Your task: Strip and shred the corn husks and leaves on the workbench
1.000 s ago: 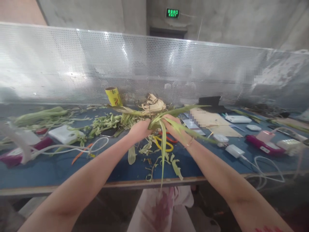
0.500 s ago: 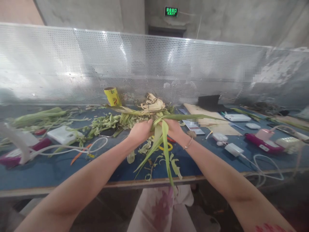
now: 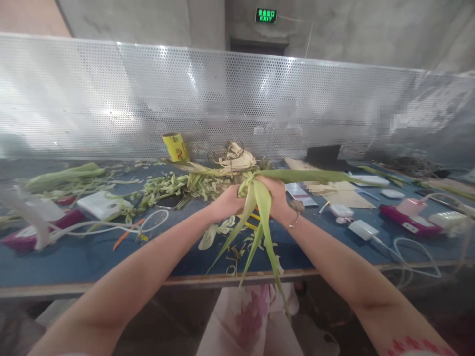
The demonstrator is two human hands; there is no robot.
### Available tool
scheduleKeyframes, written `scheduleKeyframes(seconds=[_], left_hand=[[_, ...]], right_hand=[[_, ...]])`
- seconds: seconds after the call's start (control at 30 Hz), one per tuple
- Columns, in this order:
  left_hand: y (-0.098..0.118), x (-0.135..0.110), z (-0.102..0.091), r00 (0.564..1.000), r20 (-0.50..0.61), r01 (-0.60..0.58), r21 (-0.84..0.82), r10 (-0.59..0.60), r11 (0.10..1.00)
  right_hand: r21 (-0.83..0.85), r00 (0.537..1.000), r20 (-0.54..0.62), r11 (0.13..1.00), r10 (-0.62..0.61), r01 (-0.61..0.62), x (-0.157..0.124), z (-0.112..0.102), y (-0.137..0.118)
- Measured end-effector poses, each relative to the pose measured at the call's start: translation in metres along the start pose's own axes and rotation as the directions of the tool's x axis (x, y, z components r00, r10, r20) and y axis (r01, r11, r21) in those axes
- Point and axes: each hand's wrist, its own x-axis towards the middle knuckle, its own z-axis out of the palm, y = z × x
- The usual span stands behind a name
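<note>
Both hands meet over the middle of the table around a bundle of green corn husk leaves [image 3: 262, 198]. My left hand [image 3: 230, 201] is closed on the bundle's left side. My right hand [image 3: 275, 194] grips it from the right, its fingers partly hidden behind the leaves. Several long strips hang down towards the table's front edge, and one wide leaf [image 3: 311, 176] sticks out to the right. Below the hands, yellow scissor-like handles [image 3: 249, 221] show in part behind the strips. Dry, pale husks [image 3: 237, 157] lie just beyond the hands.
Braided green husk [image 3: 163, 190] and scraps lie left of the hands. A yellow cardboard tube [image 3: 175, 147] stands by the perforated metal screen [image 3: 148, 99]. White chargers [image 3: 362, 229] with loose cables and a magenta power strip [image 3: 410, 220] lie right; a white box [image 3: 103, 204] sits left.
The hanging leaves have spread and shifted slightly right, and the strip pointing right now looks wider. My right hand has turned around the bundle; both hands keep hold of it.
</note>
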Motion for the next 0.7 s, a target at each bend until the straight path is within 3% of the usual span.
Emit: scheduleKeyframes(seconds=[0.13,0.23,0.33,0.43,0.57,0.63,0.7], left_hand=[[0.0,0.0,0.008,0.992,-0.01,0.122,-0.231,-0.128,0.965],[-0.001,0.001,0.013,0.981,-0.006,0.178,-0.351,-0.193,0.919],[-0.003,0.002,0.017,0.976,0.009,0.199,-0.437,-0.217,0.877],[-0.004,0.002,0.02,0.977,0.016,0.194,-0.456,-0.21,0.868],[-0.004,0.001,0.012,0.985,-0.012,0.161,-0.297,-0.172,0.941],[-0.007,0.003,0.003,0.996,-0.014,0.089,-0.052,-0.09,0.995],[-0.013,0.006,-0.006,0.996,0.007,-0.09,0.29,0.092,0.953]], right_hand=[[0.067,0.99,-0.115,0.995,0.077,-0.07,0.005,0.003,-0.005],[0.25,0.952,-0.19,0.95,0.239,-0.189,0.005,0.01,-0.006],[0.434,0.899,-0.15,0.844,0.412,-0.315,0.002,0.016,-0.008],[0.467,0.877,-0.094,0.799,0.47,-0.379,0.0,0.018,-0.009],[0.327,0.947,-0.051,0.902,0.317,-0.284,0.005,0.008,0.0],[0.218,0.973,0.048,0.949,0.224,-0.229,0.008,0.003,0.007],[0.098,0.971,0.173,0.978,0.167,-0.186,0.01,0.001,0.013]])
